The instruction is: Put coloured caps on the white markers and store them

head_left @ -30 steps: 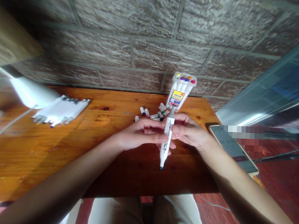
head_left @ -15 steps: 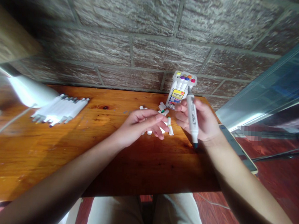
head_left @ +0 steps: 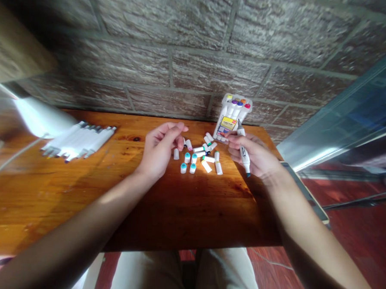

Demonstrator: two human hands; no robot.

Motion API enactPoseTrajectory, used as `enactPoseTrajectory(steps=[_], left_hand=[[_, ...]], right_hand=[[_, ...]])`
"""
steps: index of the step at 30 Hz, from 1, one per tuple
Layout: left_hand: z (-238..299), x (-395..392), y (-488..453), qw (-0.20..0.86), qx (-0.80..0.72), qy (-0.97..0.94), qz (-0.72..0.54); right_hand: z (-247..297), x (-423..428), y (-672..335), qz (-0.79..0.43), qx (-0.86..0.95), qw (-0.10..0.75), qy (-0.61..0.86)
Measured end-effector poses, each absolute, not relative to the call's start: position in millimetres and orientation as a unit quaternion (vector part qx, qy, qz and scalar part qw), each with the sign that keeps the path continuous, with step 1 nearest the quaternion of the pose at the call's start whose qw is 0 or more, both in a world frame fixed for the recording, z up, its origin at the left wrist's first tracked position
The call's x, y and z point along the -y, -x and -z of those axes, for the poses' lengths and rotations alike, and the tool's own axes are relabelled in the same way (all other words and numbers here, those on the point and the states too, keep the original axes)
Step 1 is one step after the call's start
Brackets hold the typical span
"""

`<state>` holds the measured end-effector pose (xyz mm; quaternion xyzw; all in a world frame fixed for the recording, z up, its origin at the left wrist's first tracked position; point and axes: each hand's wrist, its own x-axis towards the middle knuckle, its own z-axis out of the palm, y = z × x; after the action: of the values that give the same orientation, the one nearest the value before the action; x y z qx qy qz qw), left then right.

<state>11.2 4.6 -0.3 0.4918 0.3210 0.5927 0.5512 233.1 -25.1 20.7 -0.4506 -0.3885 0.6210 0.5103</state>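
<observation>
My right hand [head_left: 255,156] grips a white double-ended marker [head_left: 244,155] at a slant, its grey tip up and its dark teal tip down. Both ends of that marker are bare. To the left, my left hand [head_left: 160,149] hovers above the table with fingers loosely bent and the thumb held out; I see nothing in it. Between the hands lie several loose white marker caps [head_left: 218,168]. A group of caps with blue-turquoise ends [head_left: 187,157] stands upright near my left hand; others lie on their sides, some with green or dark ends.
Behind my right hand, a clear case of markers [head_left: 228,120] leans by the brick wall [head_left: 197,67]. A row of white markers [head_left: 79,140] lies at the left, beside a white lamp-like object [head_left: 39,115]. A phone or tablet [head_left: 305,191] lies at the table's right edge.
My left hand has moved left and up, uncovering the caps. My right hand has shifted slightly with the marker still held, and the marker has dropped a little.
</observation>
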Motion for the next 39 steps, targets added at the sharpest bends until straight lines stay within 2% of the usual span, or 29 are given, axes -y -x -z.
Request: enactPoseTrajectory(steps=[6,11,19,24,39], left_hand=[[2,-4,-13,0.548,-0.324,-0.499,-0.587],[3,-8,-12,0.539,-0.339,-0.503,-0.584],[19,-15,-3,0.390,-0.386,-0.707,-0.446],[23,-17,-2,0.460,-0.337,-0.742,-0.353],[21,-18,1,0.410,-0.341,-0.767,-0.358]], right_hand=[[2,16,-232,-0.541,0.443,0.521,0.490],[12,14,-230,-0.545,0.459,0.505,0.488],[1,19,-222,-0.551,0.445,0.506,0.493],[-4,21,-222,-0.552,0.439,0.502,0.500],[-6,22,-223,-0.568,0.450,0.492,0.482]])
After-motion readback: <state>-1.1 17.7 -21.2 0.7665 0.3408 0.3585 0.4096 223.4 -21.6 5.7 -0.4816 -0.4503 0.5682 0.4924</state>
